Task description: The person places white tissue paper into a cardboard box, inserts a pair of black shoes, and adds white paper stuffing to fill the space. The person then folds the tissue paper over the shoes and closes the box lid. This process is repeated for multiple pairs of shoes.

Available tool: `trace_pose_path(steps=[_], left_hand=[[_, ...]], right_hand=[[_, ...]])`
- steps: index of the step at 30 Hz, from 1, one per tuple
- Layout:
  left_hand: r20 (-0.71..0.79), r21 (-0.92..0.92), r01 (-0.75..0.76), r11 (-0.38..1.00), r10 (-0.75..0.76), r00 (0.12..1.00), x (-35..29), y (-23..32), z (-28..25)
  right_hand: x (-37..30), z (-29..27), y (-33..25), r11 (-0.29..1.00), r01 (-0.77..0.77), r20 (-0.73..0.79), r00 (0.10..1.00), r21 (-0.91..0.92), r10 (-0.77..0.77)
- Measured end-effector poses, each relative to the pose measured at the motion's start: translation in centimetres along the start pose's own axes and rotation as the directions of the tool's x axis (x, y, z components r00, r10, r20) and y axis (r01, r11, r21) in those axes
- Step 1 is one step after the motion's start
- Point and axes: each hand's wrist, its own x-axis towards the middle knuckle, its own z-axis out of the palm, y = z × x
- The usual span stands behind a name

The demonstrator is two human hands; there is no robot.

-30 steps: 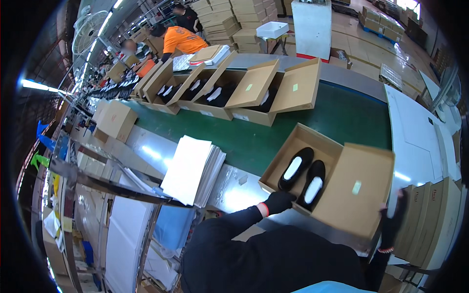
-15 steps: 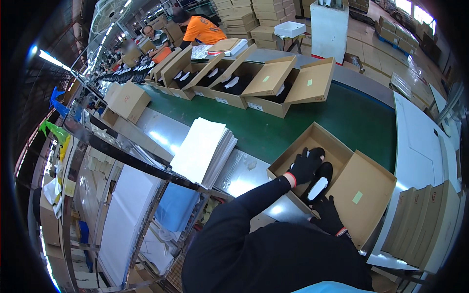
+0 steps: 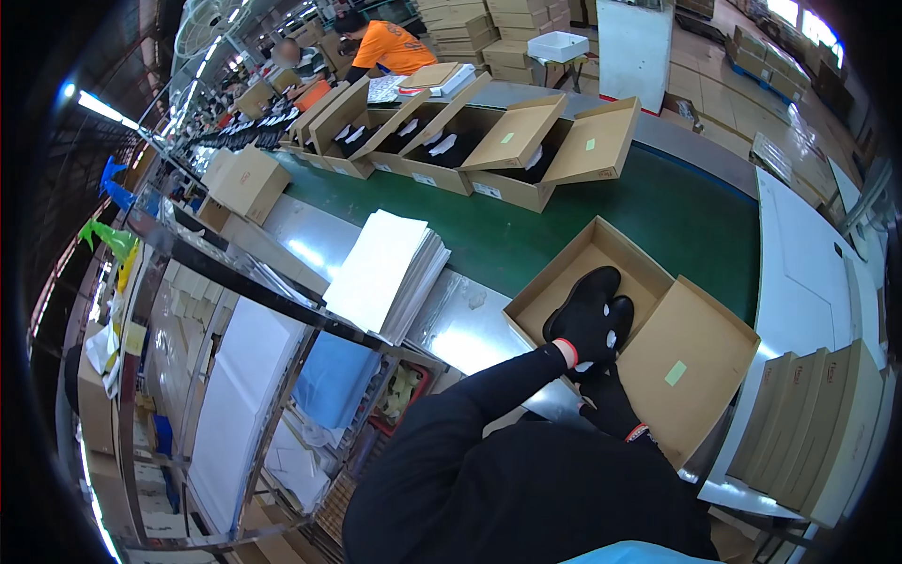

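Observation:
An open brown cardboard shoebox [image 3: 601, 233] lies on the work surface in front of me, its lid [image 3: 700, 385] folded out to the right. Inside is a pair of black shoes [image 3: 597, 285], side by side, toes pointing away from me, with white paper showing in them. My left hand [image 3: 575, 336], in a black glove with a red cuff, lies over the left shoe and grips it. At the heel end my right hand [image 3: 613, 406], gloved likewise, holds the shoes with its fingers closed. Black glove against black shoe blurs where the fingertips end.
A stack of white paper sheets [image 3: 381, 273] sits left of the box. Beyond the green belt [image 3: 676, 207] stands a row of open shoeboxes [image 3: 507, 188]. Several closed boxes [image 3: 799, 423] stand at the right. A metal rack [image 3: 235, 404] fills the left. A person in orange [image 3: 390, 49] works further off.
My left hand has moved toward me and down the shoes, from the toe area. My right hand has come left off the lid's edge to the heels. The shoes sit closer together.

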Motion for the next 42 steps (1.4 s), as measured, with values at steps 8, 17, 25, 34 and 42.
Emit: trace_pose_path(steps=[8, 17, 25, 34, 42], left_hand=[[0.474, 0.090, 0.303, 0.949, -0.308, 0.825, -0.9, -4.9, -1.2], [0.443, 0.125, 0.170, 0.977, -0.208, 0.872, -5.2, -2.5, -2.4], [0.399, -0.293, 0.302, 0.907, -0.171, 0.901, -6.4, -6.5, -6.1], [0.103, -0.610, 0.319, 0.725, -0.326, 0.940, -10.4, -7.7, -23.8], [0.050, 0.142, 0.337, 0.931, -0.347, 0.937, -12.6, -15.7, -26.9]], right_hand=[[-1.3, 1.2, 0.9, 0.983, -0.099, 0.011, 0.995, 0.156, 0.099], [-0.8, 1.7, -0.8, 1.000, 0.026, -0.158, 0.987, -0.002, -0.025], [-2.2, 3.0, -2.5, 0.999, -0.026, -0.177, 0.984, 0.024, 0.030], [-3.2, 4.0, -6.2, 0.923, -0.351, -0.059, 0.936, -0.156, 0.346], [-2.1, 6.8, -7.9, 0.914, -0.396, -0.243, 0.882, 0.083, 0.404]])
